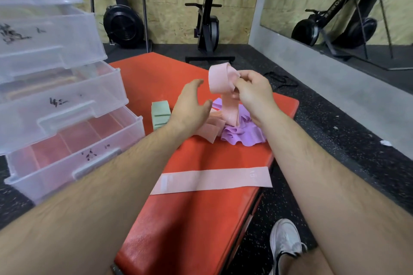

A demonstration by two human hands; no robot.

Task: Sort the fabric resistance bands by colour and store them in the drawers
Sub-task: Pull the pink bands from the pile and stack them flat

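My right hand (254, 94) pinches a pale pink fabric band (220, 81) and holds it up above the red mat; the band's lower end hangs down onto a pile of purple bands (243, 133). My left hand (190, 107) hovers open just left of the lifted band, over loose pink bands (211, 128). A second pale pink band (212, 179) lies flat across the mat nearer to me. Folded green bands (160, 114) are stacked left of my left hand. A clear plastic drawer unit (67, 105) stands at the left with its drawers pulled out.
The red mat (190, 219) lies on black speckled flooring. Exercise machines (207, 18) stand at the back wall and a mirror (346, 6) lines the right wall. My white shoe (285, 241) is on the floor at the lower right. A black strap (281, 79) lies beyond the mat.
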